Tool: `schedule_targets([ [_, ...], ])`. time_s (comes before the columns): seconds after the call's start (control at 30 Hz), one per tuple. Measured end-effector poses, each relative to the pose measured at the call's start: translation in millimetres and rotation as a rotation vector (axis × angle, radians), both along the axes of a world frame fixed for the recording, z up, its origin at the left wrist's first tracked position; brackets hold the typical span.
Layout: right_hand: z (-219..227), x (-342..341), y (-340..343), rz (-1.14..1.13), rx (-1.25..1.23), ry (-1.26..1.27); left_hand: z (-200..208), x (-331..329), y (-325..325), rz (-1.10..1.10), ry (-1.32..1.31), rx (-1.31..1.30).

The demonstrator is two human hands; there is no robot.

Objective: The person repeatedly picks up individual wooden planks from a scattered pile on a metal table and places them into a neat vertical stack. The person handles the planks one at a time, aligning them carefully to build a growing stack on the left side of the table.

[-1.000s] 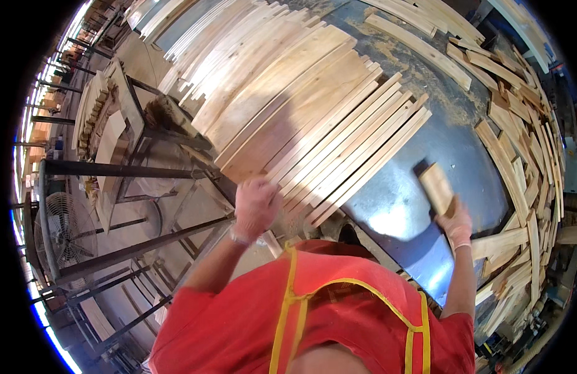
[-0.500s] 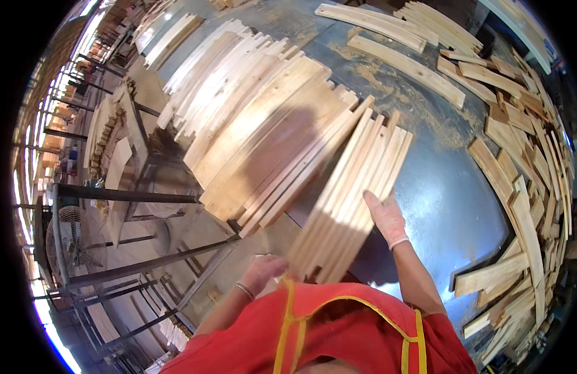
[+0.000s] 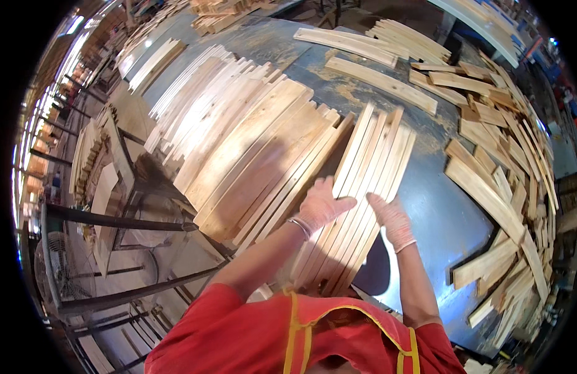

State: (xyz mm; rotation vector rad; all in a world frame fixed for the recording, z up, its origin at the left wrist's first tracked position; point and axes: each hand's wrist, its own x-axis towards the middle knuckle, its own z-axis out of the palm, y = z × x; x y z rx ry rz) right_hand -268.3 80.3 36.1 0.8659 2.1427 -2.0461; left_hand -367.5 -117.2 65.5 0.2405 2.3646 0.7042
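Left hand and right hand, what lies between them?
In the head view, a row of narrow wooden strips laid side by side lies between the left hand and the right hand, both thumbs touching it.

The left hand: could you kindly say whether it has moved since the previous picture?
Yes: the left hand moved forward and right, from beyond the edge of the table onto the strips.

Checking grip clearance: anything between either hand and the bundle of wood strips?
Nothing visible. The left hand is directly on the left side of the bundle, the right hand on its right, both thumbs over the top. The row of boards lies left of the bundle, not in between.
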Motion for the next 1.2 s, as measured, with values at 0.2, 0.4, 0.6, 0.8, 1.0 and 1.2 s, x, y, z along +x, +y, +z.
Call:
schedule_targets([
  [0.2,151.2,12.0,-5.2,-0.181,0.276,0.6,113.0,-13.9,6.7,-0.081,0.592,0.602],
  [0.4,43.0,35.5,-5.1,-0.015,1.165,0.602,14.4,-32.6,-25.7,-0.167,0.239,1.064],
  [0.6,-85.1,79.2,-109.7,0.233,0.664,0.046,-68.1,-8.4,-152.6,-0.823,0.896,-0.096],
  [0.8,-69.2,89.8,-121.0,0.691,0.976,-0.247,-24.5,13.4,-140.4,-1.03,0.716,-0.589],
  [1.0,-18.9,75.7,38.0,0.285,0.606,-0.154,3.2,101.1,-48.4,-0.952,0.637,-0.275],
  [1.2,11.4,62.1,274.3,0.296,1.33,-0.527,-50.4,100.4,-33.2,-0.412,0.903,-0.131],
])
